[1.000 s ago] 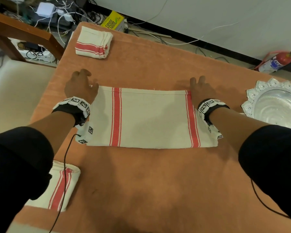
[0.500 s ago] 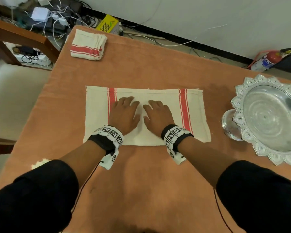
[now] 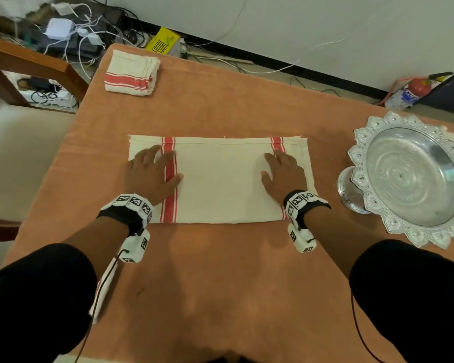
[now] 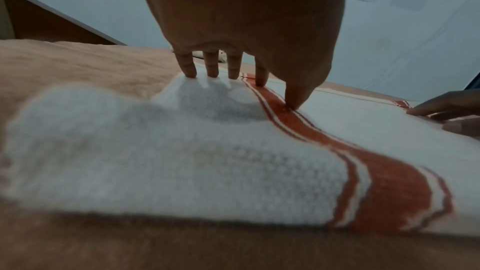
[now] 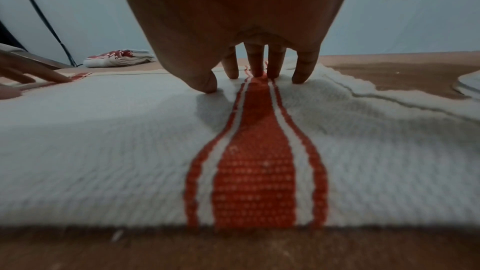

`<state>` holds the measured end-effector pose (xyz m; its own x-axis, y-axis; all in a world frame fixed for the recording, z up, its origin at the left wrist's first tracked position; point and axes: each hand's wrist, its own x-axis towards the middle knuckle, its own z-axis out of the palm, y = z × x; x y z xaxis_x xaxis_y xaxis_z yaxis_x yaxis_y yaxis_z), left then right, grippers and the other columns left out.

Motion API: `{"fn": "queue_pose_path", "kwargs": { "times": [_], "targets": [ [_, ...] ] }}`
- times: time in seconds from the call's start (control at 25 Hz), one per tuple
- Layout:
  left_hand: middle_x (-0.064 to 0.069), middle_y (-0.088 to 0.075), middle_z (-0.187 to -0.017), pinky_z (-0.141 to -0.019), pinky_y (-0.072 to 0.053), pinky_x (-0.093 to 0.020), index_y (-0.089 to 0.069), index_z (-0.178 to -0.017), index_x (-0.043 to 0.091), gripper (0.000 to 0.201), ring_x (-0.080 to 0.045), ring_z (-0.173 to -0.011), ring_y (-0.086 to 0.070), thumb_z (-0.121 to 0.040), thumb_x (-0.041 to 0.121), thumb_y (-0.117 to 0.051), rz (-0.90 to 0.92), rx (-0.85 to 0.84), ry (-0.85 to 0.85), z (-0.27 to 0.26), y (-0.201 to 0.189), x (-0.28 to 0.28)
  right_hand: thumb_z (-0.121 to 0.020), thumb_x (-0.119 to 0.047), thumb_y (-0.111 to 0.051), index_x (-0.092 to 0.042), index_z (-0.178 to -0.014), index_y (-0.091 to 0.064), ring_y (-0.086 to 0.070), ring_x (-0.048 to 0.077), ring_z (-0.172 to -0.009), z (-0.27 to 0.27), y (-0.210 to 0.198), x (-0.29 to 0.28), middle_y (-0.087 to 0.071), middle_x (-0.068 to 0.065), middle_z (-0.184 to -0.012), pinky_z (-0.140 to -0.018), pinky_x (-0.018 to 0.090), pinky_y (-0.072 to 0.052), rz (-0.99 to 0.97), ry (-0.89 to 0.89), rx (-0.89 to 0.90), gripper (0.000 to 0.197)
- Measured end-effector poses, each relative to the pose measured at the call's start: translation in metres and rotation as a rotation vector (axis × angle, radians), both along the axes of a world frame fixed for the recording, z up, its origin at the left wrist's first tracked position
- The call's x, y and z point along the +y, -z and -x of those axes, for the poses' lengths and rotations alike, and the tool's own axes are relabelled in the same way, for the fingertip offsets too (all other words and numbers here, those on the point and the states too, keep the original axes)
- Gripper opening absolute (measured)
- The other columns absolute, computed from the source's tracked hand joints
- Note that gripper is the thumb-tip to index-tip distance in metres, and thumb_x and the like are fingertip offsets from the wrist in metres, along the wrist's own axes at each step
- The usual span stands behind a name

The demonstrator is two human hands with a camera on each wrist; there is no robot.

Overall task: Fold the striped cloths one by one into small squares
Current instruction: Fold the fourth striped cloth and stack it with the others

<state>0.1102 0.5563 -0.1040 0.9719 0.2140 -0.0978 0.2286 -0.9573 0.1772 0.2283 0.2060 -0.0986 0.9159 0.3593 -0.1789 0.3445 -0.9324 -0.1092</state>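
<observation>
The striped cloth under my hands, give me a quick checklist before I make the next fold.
1. Striped cloth lies flat as a long rectangle on the table: ok.
2. Left hand rests flat on the left red stripe: ok.
3. Right hand rests flat by the right red stripe: ok.
4. Right end edge smooth: not ok, it looks wavy in the right wrist view.
5. Silver tray clear of the cloth: ok.
6. Layers underneath aligned: cannot tell.
</observation>
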Motion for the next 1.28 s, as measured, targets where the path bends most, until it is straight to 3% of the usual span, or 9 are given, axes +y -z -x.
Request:
{"fn": "queue_pose_path", "kwargs": {
  "times": [0.12, 0.24, 0.44, 0.56, 0.88, 1.04, 1.16, 1.28],
  "targets": [
    [-0.010, -0.044, -0.158, -0.110, -0.039, -0.060, -0.047, -0.148, 0.032, 0.070, -0.039, -0.144, -0.039, -0.087, 0.063, -0.059, 0.038, 0.037, -0.023, -0.002, -0.004, 0.002, -0.098, -0.039, -0.052, -0.018, -0.149, -0.042, -0.038, 0.036, -0.139, -0.001, -0.005, -0.002, -0.037, 0.013, -0.157, -0.104, 0.051, -0.043, -0.005, 0.013, 0.042, 0.057],
    [-0.015, -0.055, -0.147, -0.107, -0.043, -0.057, -0.059, -0.139, 0.019, 0.059, -0.040, -0.136, -0.047, -0.089, 0.050, -0.060, 0.161, -0.044, 0.017, -0.001, -0.013, -0.025, -0.097, -0.039, -0.053, -0.017, -0.146, -0.048, -0.038, 0.037, -0.140, 0.009, -0.013, 0.014, -0.039, 0.015, -0.157, -0.108, 0.052, -0.040, -0.034, -0.030, 0.005, 0.054],
    [-0.001, -0.065, -0.125, -0.088, -0.049, -0.046, -0.068, -0.123, 0.026, 0.045, -0.030, -0.111, -0.057, -0.086, 0.050, -0.057, 0.140, -0.048, 0.235, 0.028, -0.019, -0.100, -0.095, -0.037, -0.057, -0.016, -0.136, -0.059, -0.043, 0.036, -0.136, 0.076, -0.019, 0.054, -0.047, 0.015, -0.152, -0.103, 0.052, -0.044, -0.105, -0.305, 0.036, 0.046],
    [-0.001, -0.063, -0.118, -0.080, -0.049, -0.043, -0.068, -0.117, 0.027, 0.035, -0.028, -0.103, -0.057, -0.087, 0.043, -0.062, 0.119, -0.005, 0.200, 0.052, -0.012, -0.117, -0.093, -0.036, -0.058, -0.019, -0.137, -0.057, -0.040, 0.033, -0.138, 0.106, -0.010, 0.054, -0.043, 0.013, -0.154, -0.104, 0.051, -0.043, -0.062, -0.350, 0.088, 0.047],
    [-0.008, -0.062, -0.119, -0.079, -0.050, -0.045, -0.068, -0.122, 0.022, 0.035, -0.034, -0.101, -0.057, -0.087, 0.030, -0.072, 0.058, -0.091, 0.029, 0.109, -0.010, -0.057, -0.094, -0.029, -0.059, -0.023, -0.141, -0.053, -0.046, 0.031, -0.133, 0.101, 0.005, -0.035, -0.045, 0.008, -0.153, -0.100, 0.048, -0.049, -0.087, -0.109, 0.011, 0.047],
    [-0.014, -0.063, -0.119, -0.081, -0.052, -0.050, -0.069, -0.123, 0.021, 0.038, -0.038, -0.103, -0.056, -0.085, 0.012, -0.069, 0.026, -0.068, -0.053, 0.128, -0.010, -0.023, -0.094, -0.015, -0.057, -0.023, -0.141, -0.052, -0.048, 0.033, -0.133, 0.095, 0.006, -0.075, -0.046, 0.009, -0.152, -0.101, 0.050, -0.049, -0.082, 0.033, -0.003, 0.049],
    [-0.016, -0.065, -0.117, -0.080, -0.051, -0.051, -0.072, -0.118, 0.018, 0.045, -0.042, -0.100, -0.058, -0.076, 0.001, -0.071, 0.010, -0.055, -0.099, 0.128, -0.012, -0.024, -0.090, -0.009, -0.055, -0.022, -0.147, -0.046, -0.041, 0.034, -0.139, 0.092, 0.001, -0.077, -0.039, 0.011, -0.157, -0.108, 0.049, -0.044, -0.027, 0.058, 0.055, 0.059],
    [-0.015, -0.067, -0.116, -0.084, -0.049, -0.050, -0.074, -0.114, 0.016, 0.049, -0.042, -0.100, -0.061, -0.069, -0.003, -0.073, 0.025, -0.094, -0.050, 0.121, -0.018, -0.048, -0.086, -0.008, -0.059, -0.017, -0.141, -0.053, -0.048, 0.038, -0.130, 0.101, -0.007, -0.053, -0.043, 0.015, -0.152, -0.101, 0.051, -0.045, -0.013, 0.006, 0.019, 0.056]
  ]
}}
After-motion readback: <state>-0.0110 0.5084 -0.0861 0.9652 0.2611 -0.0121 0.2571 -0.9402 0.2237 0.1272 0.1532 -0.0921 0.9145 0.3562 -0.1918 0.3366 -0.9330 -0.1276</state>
